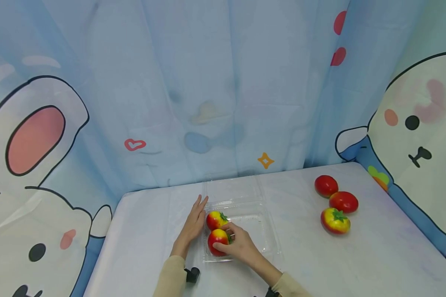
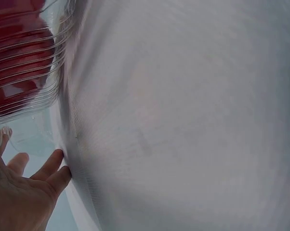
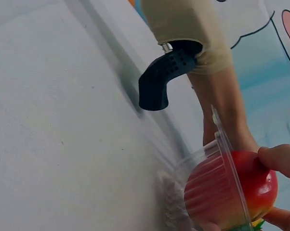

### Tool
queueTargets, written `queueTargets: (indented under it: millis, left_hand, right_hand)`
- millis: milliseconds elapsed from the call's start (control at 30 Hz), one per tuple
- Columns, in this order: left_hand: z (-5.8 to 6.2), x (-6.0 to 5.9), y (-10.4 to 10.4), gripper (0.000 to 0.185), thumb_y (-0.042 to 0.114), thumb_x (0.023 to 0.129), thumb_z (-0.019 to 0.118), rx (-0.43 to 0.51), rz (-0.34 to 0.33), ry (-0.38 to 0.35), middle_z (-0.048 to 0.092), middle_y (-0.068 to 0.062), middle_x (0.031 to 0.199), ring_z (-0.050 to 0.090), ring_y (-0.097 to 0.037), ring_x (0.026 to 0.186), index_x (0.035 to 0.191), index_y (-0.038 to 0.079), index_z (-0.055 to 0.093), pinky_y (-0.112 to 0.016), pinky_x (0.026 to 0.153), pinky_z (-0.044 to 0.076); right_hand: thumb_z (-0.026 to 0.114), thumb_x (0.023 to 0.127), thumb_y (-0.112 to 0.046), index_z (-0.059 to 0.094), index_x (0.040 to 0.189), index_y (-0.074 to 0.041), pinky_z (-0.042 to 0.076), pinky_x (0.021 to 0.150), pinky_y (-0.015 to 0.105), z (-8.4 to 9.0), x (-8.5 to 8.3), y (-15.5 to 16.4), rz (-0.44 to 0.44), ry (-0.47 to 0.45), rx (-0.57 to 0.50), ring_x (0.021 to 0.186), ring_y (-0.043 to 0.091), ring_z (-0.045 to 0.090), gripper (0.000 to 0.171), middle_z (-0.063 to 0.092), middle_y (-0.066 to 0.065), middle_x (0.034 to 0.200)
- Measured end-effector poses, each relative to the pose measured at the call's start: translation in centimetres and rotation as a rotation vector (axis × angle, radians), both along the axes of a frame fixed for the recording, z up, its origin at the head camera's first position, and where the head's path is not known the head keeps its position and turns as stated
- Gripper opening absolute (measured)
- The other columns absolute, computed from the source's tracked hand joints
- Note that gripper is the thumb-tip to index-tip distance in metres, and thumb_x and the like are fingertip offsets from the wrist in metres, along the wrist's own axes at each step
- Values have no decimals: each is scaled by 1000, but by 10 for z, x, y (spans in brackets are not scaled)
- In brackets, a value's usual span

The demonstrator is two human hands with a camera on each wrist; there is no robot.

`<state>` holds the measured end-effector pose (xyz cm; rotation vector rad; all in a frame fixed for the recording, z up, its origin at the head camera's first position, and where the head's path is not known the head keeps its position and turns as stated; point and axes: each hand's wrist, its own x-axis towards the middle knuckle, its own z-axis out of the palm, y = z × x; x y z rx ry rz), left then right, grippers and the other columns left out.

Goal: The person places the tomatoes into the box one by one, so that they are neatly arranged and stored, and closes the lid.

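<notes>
A clear plastic clamshell box (image 1: 254, 231) lies on the table with its lid folded back behind it. Two red and yellow tomatoes (image 1: 214, 219) with green leafy tops sit along its left side, one behind the other. My right hand (image 1: 242, 245) pinches the nearer tomato (image 3: 257, 180) between thumb and fingers; the right wrist view shows it against the box's ribbed wall. At the box's left edge my left hand (image 1: 194, 224) rests with fingers extended, pointing away from me. In the left wrist view, red shows through the ribbed wall above the left hand (image 2: 24, 192).
To the right on the white table (image 1: 297, 264) lie more tomatoes: a red one (image 1: 326, 186) at the back, another red one (image 1: 344, 202) and a red and yellow one (image 1: 335, 221) in front. A blue printed curtain (image 1: 208, 82) hangs behind the table's back edge.
</notes>
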<state>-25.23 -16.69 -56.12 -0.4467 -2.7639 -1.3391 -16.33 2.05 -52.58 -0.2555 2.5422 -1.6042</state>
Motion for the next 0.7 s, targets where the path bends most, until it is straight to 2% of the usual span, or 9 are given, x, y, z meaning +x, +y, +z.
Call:
queueTargets:
  millis: [233,400,700]
  left_hand:
    - [1,0,0,48,15,104,37,4,-2,-12,21,-17,162,25,-38,146,153,12,38,-58,116,22]
    - [0,0,0,48,14,104,38,9,-2,-13,22,-18,161,26,-38,146,153,11,38,-57,116,22]
    - [1,1,1,49,15,105,38,10,7,-23,21,-17,162,25,-38,146,153,13,37,-59,115,23]
  right_hand:
    - [84,77,-28,60,115,-3,58,84,46,-1,3,-5,18,72,39,96,26,61,51,67,14,112]
    - [83,77,-27,60,115,-4,58,83,44,-1,3,-4,39,64,48,94,25,60,50,66,13,113]
    - [73,75,-14,60,115,-2,57,83,49,1,0,2,106,59,24,91,28,63,43,65,13,107]
